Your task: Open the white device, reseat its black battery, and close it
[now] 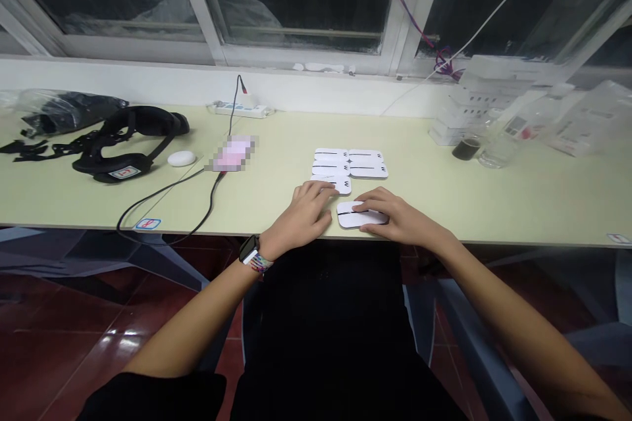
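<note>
Several white rounded cards (pixel 365 164) with black lines and a "W" mark lie in two columns on the pale table (pixel 444 200). My left hand (pixel 307 212) rests its fingertips on the lowest card of the left column (pixel 343 185), fingers spread and palm down. Nearer the table's front edge, my right hand (pixel 395 216) grips a white card or small stack (pixel 351 216) by its right part, thumb at the near side and fingers on top. A dark watch and a beaded bracelet are on my left wrist.
To the left are a black headset (pixel 123 145), a white oval object (pixel 182 158), a blurred pink item (pixel 233 153) with cables, and a power strip (pixel 241 109). White baskets (pixel 486 95), a cup of dark liquid (pixel 465 147) and plastic bags stand at the back right.
</note>
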{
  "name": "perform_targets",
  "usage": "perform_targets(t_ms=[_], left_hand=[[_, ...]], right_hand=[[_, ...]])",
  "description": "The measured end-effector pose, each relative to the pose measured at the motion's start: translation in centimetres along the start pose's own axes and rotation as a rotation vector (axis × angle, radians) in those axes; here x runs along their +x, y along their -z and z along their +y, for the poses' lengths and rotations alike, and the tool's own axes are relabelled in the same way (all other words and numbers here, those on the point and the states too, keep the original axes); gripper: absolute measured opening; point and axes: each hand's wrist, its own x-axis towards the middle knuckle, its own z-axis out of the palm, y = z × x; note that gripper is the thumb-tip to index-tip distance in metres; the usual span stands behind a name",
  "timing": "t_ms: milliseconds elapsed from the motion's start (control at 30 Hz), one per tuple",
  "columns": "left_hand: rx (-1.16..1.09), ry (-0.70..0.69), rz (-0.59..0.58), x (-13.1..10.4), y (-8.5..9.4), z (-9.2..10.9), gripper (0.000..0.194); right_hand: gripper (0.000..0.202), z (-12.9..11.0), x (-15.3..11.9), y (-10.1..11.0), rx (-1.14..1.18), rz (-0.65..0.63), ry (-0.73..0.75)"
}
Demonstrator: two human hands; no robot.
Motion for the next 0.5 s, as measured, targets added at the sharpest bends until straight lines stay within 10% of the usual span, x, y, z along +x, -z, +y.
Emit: perform_targets(t_ms=[300,500], left_hand=[[0.037,-0.024,0.017,-0.2,-0.3,-0.2,0.047],[0.031,-0.007,0.01,-0.3,-0.2,0.0,0.047]], right_hand=[[0.038,6.9,6.3,5.2,-0.11,0.243,-0.09],[0.04,13.1,13.6,7.3,-0.114,0.178,-0.335]])
